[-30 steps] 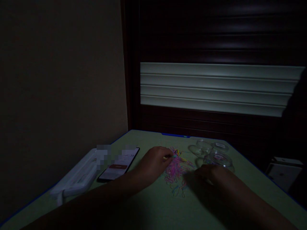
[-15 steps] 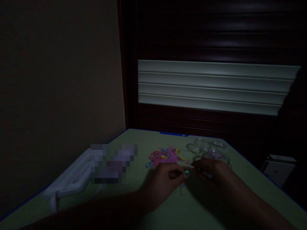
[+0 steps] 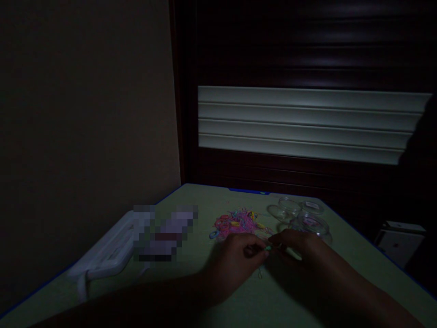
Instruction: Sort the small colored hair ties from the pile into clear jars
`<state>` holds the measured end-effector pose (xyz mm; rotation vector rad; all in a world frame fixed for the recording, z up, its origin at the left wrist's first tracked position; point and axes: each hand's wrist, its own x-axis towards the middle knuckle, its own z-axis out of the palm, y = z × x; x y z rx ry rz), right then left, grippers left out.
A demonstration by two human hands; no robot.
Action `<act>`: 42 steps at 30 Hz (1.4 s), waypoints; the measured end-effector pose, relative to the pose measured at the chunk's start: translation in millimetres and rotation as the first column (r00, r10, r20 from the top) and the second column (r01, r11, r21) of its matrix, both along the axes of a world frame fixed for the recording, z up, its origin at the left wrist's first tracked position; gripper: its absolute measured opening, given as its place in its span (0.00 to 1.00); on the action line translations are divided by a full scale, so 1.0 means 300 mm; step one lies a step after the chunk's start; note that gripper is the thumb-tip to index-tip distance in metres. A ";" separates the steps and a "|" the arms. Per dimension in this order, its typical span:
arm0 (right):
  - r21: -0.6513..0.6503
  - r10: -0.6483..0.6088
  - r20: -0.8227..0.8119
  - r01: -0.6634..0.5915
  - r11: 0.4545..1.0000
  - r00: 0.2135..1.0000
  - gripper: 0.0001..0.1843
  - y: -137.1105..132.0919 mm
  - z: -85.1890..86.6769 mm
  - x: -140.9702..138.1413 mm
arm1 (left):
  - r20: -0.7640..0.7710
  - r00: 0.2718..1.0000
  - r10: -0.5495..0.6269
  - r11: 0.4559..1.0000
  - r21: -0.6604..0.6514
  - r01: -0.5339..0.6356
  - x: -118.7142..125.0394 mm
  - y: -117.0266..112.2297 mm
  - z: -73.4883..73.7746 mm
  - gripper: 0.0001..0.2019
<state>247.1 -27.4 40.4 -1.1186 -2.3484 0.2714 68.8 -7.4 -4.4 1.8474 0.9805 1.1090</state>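
Observation:
Over the near half of the table, my left hand (image 3: 235, 262) pinches a small green hair tie (image 3: 268, 248) between thumb and forefinger. Close against it on the right, my right hand (image 3: 300, 248) has its fingers bent together at the tie's edge. A thin pale bit shows by those right fingertips, too dim to name. Just beyond my hands lies a loose pile of colourful hair ties and thin elastics (image 3: 239, 223), mostly pink and purple with some yellow, blue and red. A small loop of elastic (image 3: 260, 274) lies below my fingertips.
Clear round plastic containers (image 3: 312, 223) and lids stand behind my right hand. A white rack-like object (image 3: 105, 255) sits at the left edge, beside a blurred-out item (image 3: 170, 232). The green table (image 3: 205, 193) meets dark panelling; a white box (image 3: 398, 241) stands off its right side.
My right fingers have come left, closing the gap to the green hair tie. My left hand keeps its pinch. The view has shifted slightly.

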 end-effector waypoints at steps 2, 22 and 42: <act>0.006 0.001 -0.027 -0.001 1.000 1.000 0.12 0.000 -0.005 0.000 | -0.022 1.000 0.007 1.000 0.013 -0.006 -0.002 -0.003 0.001 0.05; 0.001 -0.079 0.007 0.079 0.997 0.997 0.09 -0.021 -0.004 0.001 | -0.130 0.992 -0.001 0.993 0.115 0.016 -0.008 -0.007 0.003 0.04; 0.608 -0.713 0.257 0.464 0.644 0.652 0.09 0.002 0.071 0.110 | -0.167 0.986 0.019 0.995 0.098 -0.002 -0.007 -0.013 0.022 0.05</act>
